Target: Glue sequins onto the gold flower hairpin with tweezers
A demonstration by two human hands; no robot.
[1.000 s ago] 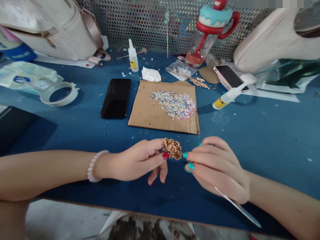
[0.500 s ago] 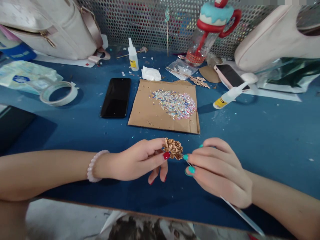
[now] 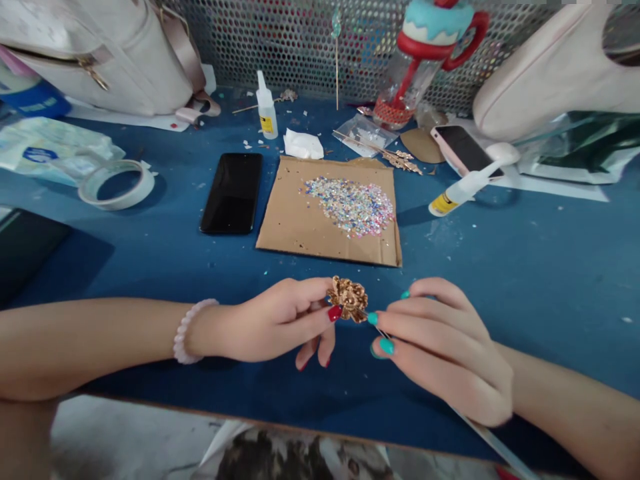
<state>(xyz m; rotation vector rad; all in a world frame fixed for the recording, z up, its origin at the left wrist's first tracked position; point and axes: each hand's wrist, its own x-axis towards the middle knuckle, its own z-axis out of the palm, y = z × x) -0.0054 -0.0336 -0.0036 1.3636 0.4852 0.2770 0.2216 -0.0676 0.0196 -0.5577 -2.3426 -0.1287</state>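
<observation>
A gold flower-shaped ornament [image 3: 351, 297] is pinched between the thumb and fingers of my left hand [image 3: 280, 320], above the near part of the table. My right hand [image 3: 445, 347] is closed around a pair of tweezers [image 3: 493, 443]. Their thin prongs point left from the fingertips to the lower right edge of the flower; whether the tips touch it or hold a small piece I cannot make out. Beyond both hands lies a piece of cardboard [image 3: 285, 220] with a spread of small multicoloured rhinestones [image 3: 355, 207] on it.
A black phone [image 3: 231, 193] lies left of the cardboard, and a tape roll [image 3: 117, 185] farther left. One glue bottle [image 3: 267, 110] stands at the back; another glue bottle [image 3: 457, 193] leans at the right. Behind are a bag [image 3: 125, 60], a red-handled cup [image 3: 407, 80] and a perforated metal panel [image 3: 280, 47].
My right hand has shifted slightly right and down with the tweezers. The flower ornament has barely moved in my left hand. The camera view has tilted a little.
</observation>
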